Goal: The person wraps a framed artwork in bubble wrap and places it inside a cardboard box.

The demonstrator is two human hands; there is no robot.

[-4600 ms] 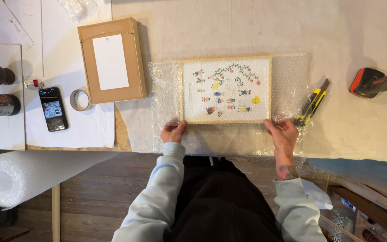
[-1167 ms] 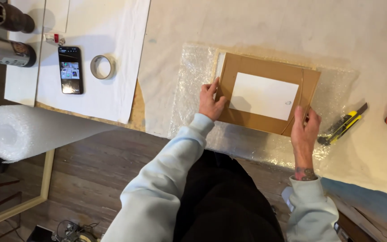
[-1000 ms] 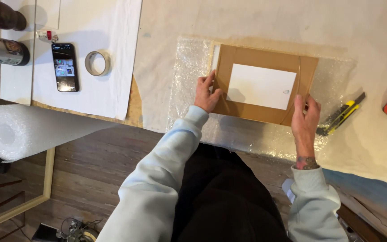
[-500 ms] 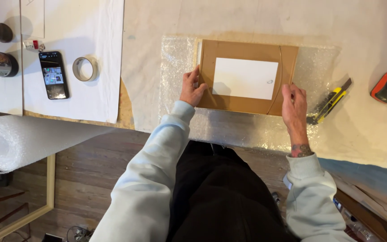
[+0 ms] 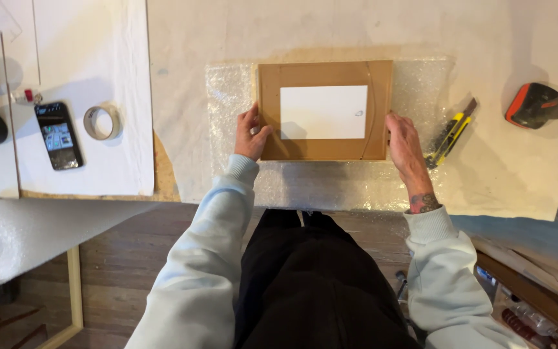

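Note:
A brown cardboard panel [image 5: 324, 148] with a white rectangular label lies flat on a sheet of clear bubble wrap [image 5: 330, 184] on the paper-covered table. My left hand [image 5: 251, 134] grips the panel's left edge, thumb on top. At the right edge my right hand [image 5: 403, 145] holds the panel the same way. The framed picture seen earlier is not visible; the panel covers that spot.
A yellow and black utility knife [image 5: 450, 134] lies just right of my right hand. An orange and black power drill [image 5: 540, 106] sits at the far right. Left are a tape roll [image 5: 101, 122], a phone [image 5: 59, 136] and a bubble wrap roll [image 5: 27, 232] below the table edge.
The framed picture on the bubble wrap is now covered by the cardboard panel, which was at the left. Both hands moved from the frame's lower corners to the panel's sides.

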